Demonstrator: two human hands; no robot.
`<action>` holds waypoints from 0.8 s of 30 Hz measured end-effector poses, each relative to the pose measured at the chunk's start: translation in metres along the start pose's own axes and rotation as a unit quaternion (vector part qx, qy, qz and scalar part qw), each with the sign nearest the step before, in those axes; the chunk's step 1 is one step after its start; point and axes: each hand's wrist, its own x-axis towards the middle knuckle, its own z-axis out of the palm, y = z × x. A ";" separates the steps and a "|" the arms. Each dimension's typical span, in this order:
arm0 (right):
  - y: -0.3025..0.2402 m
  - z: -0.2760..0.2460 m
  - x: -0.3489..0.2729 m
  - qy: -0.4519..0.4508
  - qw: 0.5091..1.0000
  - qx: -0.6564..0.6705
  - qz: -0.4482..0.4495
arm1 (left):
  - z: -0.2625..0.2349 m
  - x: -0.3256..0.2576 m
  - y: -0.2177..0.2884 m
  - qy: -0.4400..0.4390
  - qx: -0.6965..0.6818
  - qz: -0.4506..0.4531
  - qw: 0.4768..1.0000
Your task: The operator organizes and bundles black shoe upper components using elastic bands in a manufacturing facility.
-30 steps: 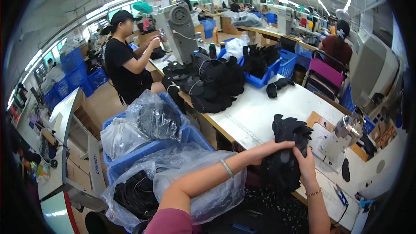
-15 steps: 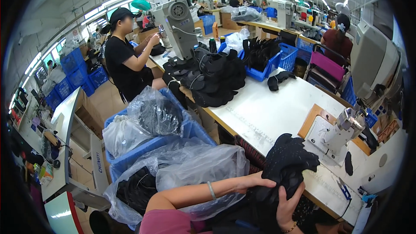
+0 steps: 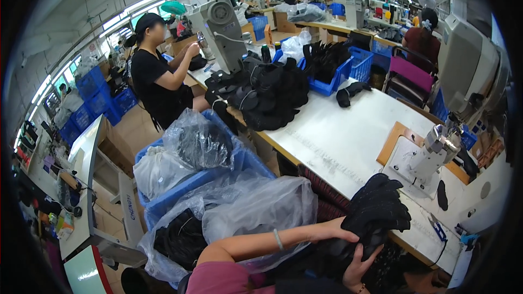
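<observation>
A fanned stack of black curved fabric pieces (image 3: pixel 377 207) is held between my hands, over the near edge of the white table. Stretched across from the lower left, my left hand (image 3: pixel 333 230) grips the stack's left side, thumb on top and fingers hidden behind the pieces. From below, my right hand (image 3: pixel 360 265) holds the stack's lower end, its thumb and fingers closed around it. Just beyond the stack stands a sewing machine (image 3: pixel 422 155) with a metal head. Beside it on the table lies a single black piece (image 3: pixel 442 195).
Blue-handled snips (image 3: pixel 437 228) lie on the white table (image 3: pixel 332 136). A large heap of black pieces (image 3: pixel 264 92) covers its far left. To my left, a blue crate (image 3: pixel 245 155) holds plastic bags. Another person (image 3: pixel 158 71) works beyond it. A blue bin (image 3: pixel 327 84) stands at the back.
The stack's upper pieces have spread into a more even fan, tilted to the right. My hands have shifted slightly right and down with it. The whole view has moved a little.
</observation>
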 end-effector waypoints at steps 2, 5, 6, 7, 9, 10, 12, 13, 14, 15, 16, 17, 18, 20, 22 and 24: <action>-0.034 0.001 0.004 -0.032 0.997 0.074 0.004 | -0.001 -0.002 -0.006 0.015 0.022 0.042 0.999; -0.034 0.001 0.000 -0.007 0.991 0.130 -0.036 | 0.010 -0.010 0.007 0.039 0.022 0.060 0.997; -0.053 0.001 0.002 -0.044 0.985 0.159 -0.041 | 0.011 -0.014 0.013 0.046 0.010 0.036 0.998; -0.058 0.006 0.002 -0.045 0.980 0.190 0.024 | 0.013 -0.017 0.016 0.053 -0.003 0.012 0.999; -0.052 0.001 0.005 -0.058 0.991 0.116 0.011 | 0.011 -0.014 0.010 0.072 -0.029 -0.031 0.996; -0.057 -0.004 0.005 -0.065 0.993 0.093 -0.028 | 0.009 -0.010 0.005 0.074 -0.026 -0.022 0.997; -0.060 -0.010 0.015 -0.077 0.994 0.063 -0.045 | 0.009 -0.002 -0.003 0.105 -0.021 -0.020 0.994; -0.058 -0.019 0.020 -0.112 0.991 0.034 -0.061 | 0.008 -0.003 0.007 0.097 -0.004 -0.051 0.994; -0.062 -0.027 0.028 -0.123 0.984 -0.027 -0.128 | 0.013 -0.005 0.017 0.123 0.018 -0.069 0.990; -0.068 -0.034 0.036 -0.137 0.969 -0.093 -0.185 | 0.005 -0.004 0.007 0.148 0.000 -0.062 0.987; -0.069 -0.041 0.041 -0.133 0.964 -0.124 -0.195 | 0.005 -0.009 0.011 0.166 -0.008 -0.073 0.983; -0.070 -0.052 0.046 -0.123 0.959 -0.158 -0.203 | 0.003 -0.011 0.010 0.170 -0.029 -0.068 0.983; -0.071 -0.066 0.053 -0.062 0.954 -0.183 -0.232 | 0.004 -0.012 0.011 0.191 -0.046 -0.042 0.980; -0.071 -0.105 0.063 0.051 0.930 -0.253 -0.262 | -0.004 -0.013 0.004 0.189 -0.062 -0.008 0.980; -0.055 -0.149 0.078 0.145 0.914 -0.303 -0.228 | -0.005 -0.012 -0.001 0.190 -0.075 0.024 0.979; -0.032 -0.202 0.082 0.227 0.887 -0.371 -0.158 | -0.001 -0.003 -0.005 0.173 -0.072 0.014 0.982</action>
